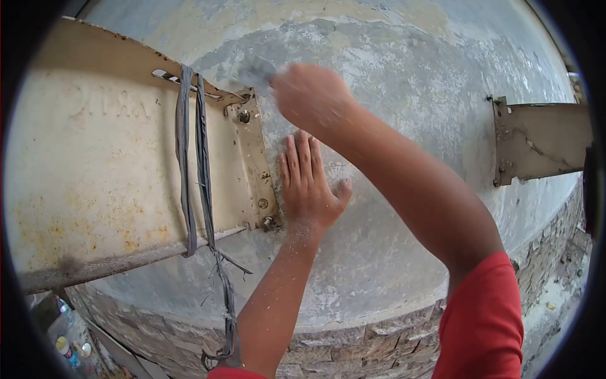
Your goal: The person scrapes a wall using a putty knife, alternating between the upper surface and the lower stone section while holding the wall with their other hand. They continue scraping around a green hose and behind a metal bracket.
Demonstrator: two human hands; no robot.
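Observation:
My left hand [309, 189] lies flat on the patchy grey wall [385, 208], its fingers pointing up and its thumb out to the side. Dust and flakes speckle that wrist. Higher up, my right hand [312, 98] is closed around a scraper [255, 71], whose grey blade is smeared by motion near the wall; whether it touches cannot be made out. Just left of both hands is the bolted end plate [259, 158] of a cream metal beam [113, 151]. Worn, paint-flecked plaster surrounds the scraper.
Grey cloth strips [202, 151] are looped over the beam and hang down beside my left forearm. A second metal bracket [543, 139] juts from the wall at right. Stone cladding [353, 341] runs along the bottom. Bottles and clutter [69, 347] lie at lower left.

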